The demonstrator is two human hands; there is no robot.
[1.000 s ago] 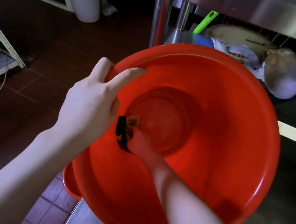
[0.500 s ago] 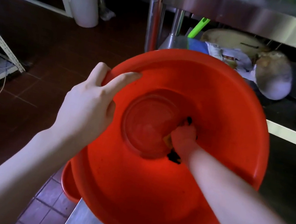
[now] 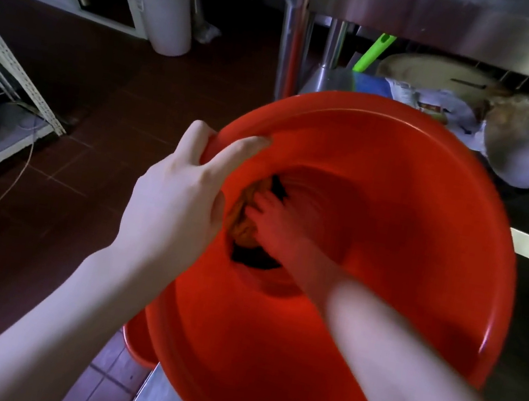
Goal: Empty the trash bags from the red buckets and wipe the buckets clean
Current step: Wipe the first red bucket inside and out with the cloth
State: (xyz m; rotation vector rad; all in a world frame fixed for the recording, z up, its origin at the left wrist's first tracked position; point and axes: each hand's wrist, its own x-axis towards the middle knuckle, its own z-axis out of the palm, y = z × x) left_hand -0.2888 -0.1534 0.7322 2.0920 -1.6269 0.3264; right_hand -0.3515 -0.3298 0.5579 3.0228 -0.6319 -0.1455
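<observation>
Looking like a commercial kitchen back area: stainless steel table (image 3: 457, 26) standing over a cluttered lower shelf (image 3: 330, 79), dark red floor tiles (image 3: 116, 100) running throughout, white lidded bin (image 3: 163, 11) sitting by the wall (lighting's dim).

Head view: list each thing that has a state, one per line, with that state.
red bucket: tilted toward the camera, no trash bag inside
left hand: shut on the red bucket's rim
right hand: inside the red bucket, pressing a cloth
cloth: bunched against the bucket's bottom
white bin: lid on, upright on the floor
second red bucket: mostly hidden underneath
</observation>
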